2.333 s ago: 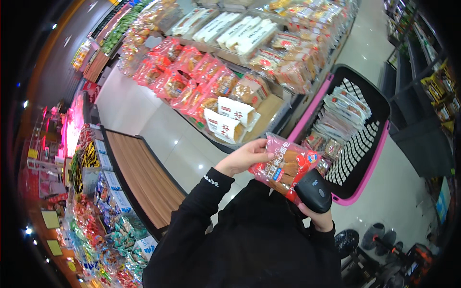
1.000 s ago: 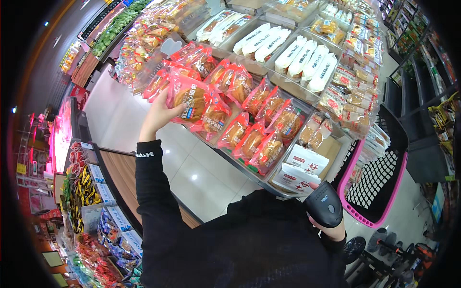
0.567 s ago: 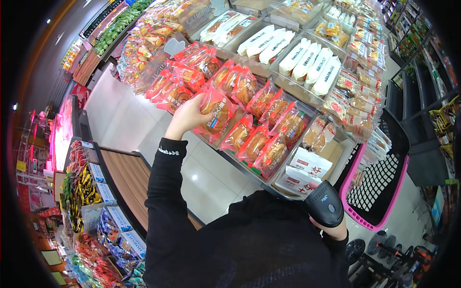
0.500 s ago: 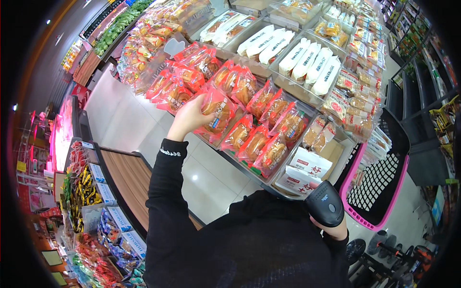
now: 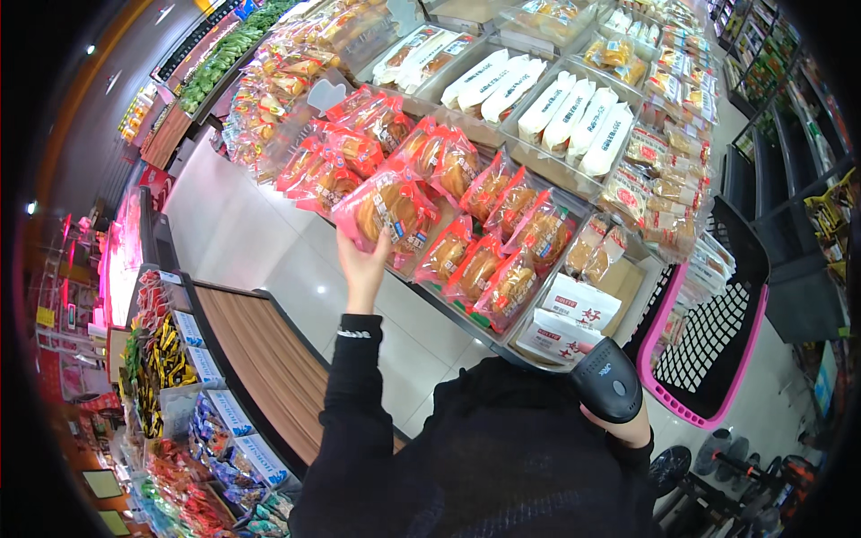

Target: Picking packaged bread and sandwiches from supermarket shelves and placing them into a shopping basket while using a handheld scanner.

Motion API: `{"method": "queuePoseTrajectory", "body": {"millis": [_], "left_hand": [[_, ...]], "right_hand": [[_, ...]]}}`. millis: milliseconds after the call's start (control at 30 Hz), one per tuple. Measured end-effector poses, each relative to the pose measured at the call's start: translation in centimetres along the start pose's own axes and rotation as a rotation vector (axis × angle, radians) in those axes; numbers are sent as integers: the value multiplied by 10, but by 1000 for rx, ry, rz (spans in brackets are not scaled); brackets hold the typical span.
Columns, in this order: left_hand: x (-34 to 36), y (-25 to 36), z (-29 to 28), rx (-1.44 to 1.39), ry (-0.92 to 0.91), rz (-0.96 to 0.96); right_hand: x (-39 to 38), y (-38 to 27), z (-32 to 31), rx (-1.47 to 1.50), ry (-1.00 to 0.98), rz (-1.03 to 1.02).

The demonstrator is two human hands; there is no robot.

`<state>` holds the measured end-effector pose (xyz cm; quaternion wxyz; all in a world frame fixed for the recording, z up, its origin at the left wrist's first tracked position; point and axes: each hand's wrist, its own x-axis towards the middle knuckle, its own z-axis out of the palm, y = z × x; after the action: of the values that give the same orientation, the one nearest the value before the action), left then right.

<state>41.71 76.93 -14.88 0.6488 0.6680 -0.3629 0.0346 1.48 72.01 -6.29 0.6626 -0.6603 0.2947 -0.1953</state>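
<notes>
A bread pack (image 5: 395, 213) in a clear wrapper with red edges is gripped at its lower left edge by my left hand (image 5: 363, 265), thumb lying over its front. It is tilted toward me above the front of the display bin. Beside it, more red-edged bread packs (image 5: 480, 269) stand in rows. My right hand (image 5: 621, 428) is wrapped round a black handheld barcode scanner (image 5: 606, 381), which hides most of the fingers. Just beyond the scanner lie white printed packs (image 5: 560, 334) in a bin corner.
Clear bins with white-wrapped loaves (image 5: 574, 121) lie behind. On the right stands a black shopping basket with a pink rim (image 5: 708, 421). A wood-topped counter (image 5: 256, 350) is at left, with candy bins (image 5: 193, 448) next to it. Tiled floor shows between counter and display.
My left hand has swung below the bread pack and turned it, so its front now faces me more fully. My right hand and the scanner have stayed in place.
</notes>
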Motion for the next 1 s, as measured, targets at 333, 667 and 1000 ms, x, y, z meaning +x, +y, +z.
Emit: {"method": "queuePoseTrajectory", "body": {"millis": [333, 667, 1000], "left_hand": [[-41, -10, 24, 69, 63, -100], [-44, -4, 23, 476, -111, -86], [-50, -25, 27, 552, -8, 36]], "right_hand": [[6, -3, -5, -88, -130, -42], [0, 4, -1, -43, -17, -21], [1, 3, 1, -73, -62, -42]]}}
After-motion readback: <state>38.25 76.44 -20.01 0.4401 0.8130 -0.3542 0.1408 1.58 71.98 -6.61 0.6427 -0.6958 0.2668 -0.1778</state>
